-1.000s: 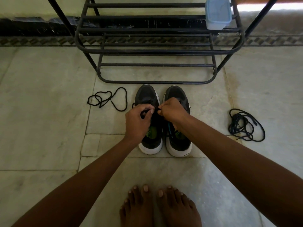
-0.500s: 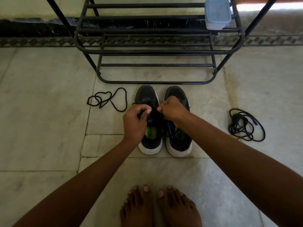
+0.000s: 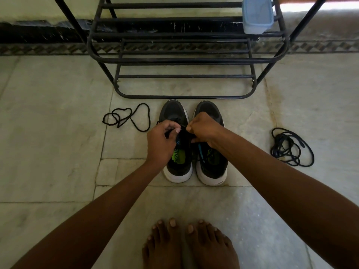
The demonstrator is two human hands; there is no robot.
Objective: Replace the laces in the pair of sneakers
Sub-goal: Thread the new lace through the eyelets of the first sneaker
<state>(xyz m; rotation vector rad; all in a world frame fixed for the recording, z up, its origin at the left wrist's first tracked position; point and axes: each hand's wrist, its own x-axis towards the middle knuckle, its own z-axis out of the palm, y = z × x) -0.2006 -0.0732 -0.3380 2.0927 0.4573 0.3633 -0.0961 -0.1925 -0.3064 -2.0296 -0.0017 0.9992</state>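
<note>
Your picture is dim. Bright light glares at the top right, behind the rack (image 3: 186,61). Straight bars bend near the edges. The floor (image 3: 48,142) looks a little blurry.

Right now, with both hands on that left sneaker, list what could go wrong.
1. Both the left hand and right hand pinch lace over the left sneaker; black on black, an eyelet could be skipped.
2. The loose lace pile lies tangled; it may knot when pulled.
3. The bare feet stand close; a step could catch the shoes.
</note>
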